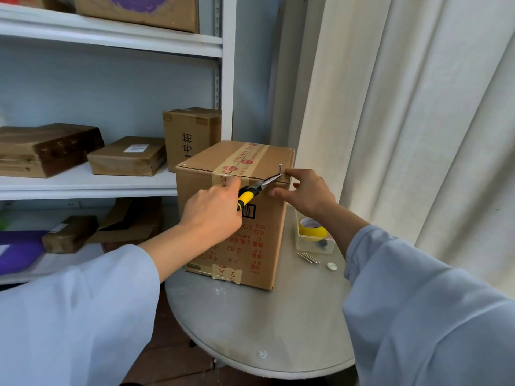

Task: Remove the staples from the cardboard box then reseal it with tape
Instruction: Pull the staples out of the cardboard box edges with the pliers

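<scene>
Left hand [211,215] grips yellow-handled pliers [250,192] at brown cardboard box's [259,246] staple [280,168]; right hand's [309,193] spread fingers brace it; clear plastic tray [330,247] holds yellow tape roll [310,228].

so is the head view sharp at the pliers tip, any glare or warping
head view: soft even light, no hard shadows; pliers tip and box print sharp; wide lens bows the shelf edges; faint sheen on the table, no real glare

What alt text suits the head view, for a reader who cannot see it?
A left hand grips yellow pliers at a pin in the top edge of a cardboard box; the right hand touches that corner. The box stands on a round table beside yellow tape.
</scene>
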Motion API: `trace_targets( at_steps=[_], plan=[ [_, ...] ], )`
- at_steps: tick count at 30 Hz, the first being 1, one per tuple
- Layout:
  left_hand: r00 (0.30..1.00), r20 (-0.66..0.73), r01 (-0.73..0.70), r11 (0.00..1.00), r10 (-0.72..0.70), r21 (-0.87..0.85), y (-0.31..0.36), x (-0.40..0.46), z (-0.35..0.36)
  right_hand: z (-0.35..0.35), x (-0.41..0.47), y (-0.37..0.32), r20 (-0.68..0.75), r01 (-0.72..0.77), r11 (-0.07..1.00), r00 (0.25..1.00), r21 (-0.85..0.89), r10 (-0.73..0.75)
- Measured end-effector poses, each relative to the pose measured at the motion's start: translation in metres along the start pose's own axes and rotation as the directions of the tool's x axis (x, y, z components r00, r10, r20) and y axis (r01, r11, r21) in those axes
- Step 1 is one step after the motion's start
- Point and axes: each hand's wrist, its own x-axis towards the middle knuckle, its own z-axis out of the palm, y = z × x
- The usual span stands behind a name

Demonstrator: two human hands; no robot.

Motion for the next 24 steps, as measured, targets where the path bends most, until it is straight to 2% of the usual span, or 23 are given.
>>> trace_targets(
  at_steps=[2,6,11,15,17,22,24],
  plan=[
    [1.000,-0.013,-0.015,0.999,0.015,0.036,0.001,-0.001,-0.001,0.000,-0.001,0.000,-0.005,-0.001,1.000,1.000,-0.004,0.001],
    [0.991,-0.077,-0.093,0.971,0.112,0.222,-0.004,0.007,-0.012,0.000,-0.001,-0.001,0.001,0.003,1.000,1.000,-0.001,-0.003],
    [1.000,-0.008,0.009,1.000,-0.009,0.017,0.000,0.013,-0.017,0.000,0.000,0.000,0.014,-0.012,1.000,1.000,0.008,0.011],
    [1.000,-0.026,-0.014,0.995,0.016,0.099,-0.006,0.016,-0.023,-0.001,0.001,-0.001,0.040,0.002,1.000,0.999,0.010,-0.002],
    [1.000,-0.016,-0.005,0.994,0.007,0.109,-0.006,0.015,-0.027,-0.004,0.000,-0.003,0.046,0.008,0.996,0.999,0.087,-0.012],
    [1.000,-0.005,-0.004,0.993,0.004,0.118,-0.001,0.015,-0.031,-0.013,-0.004,-0.011,-0.238,0.064,0.931,0.971,0.360,0.026],
    [1.000,-0.006,-0.015,0.993,0.016,0.119,0.004,0.015,-0.031,-0.016,-0.004,-0.015,-0.274,0.080,0.909,0.961,0.410,0.039]
  ],
)
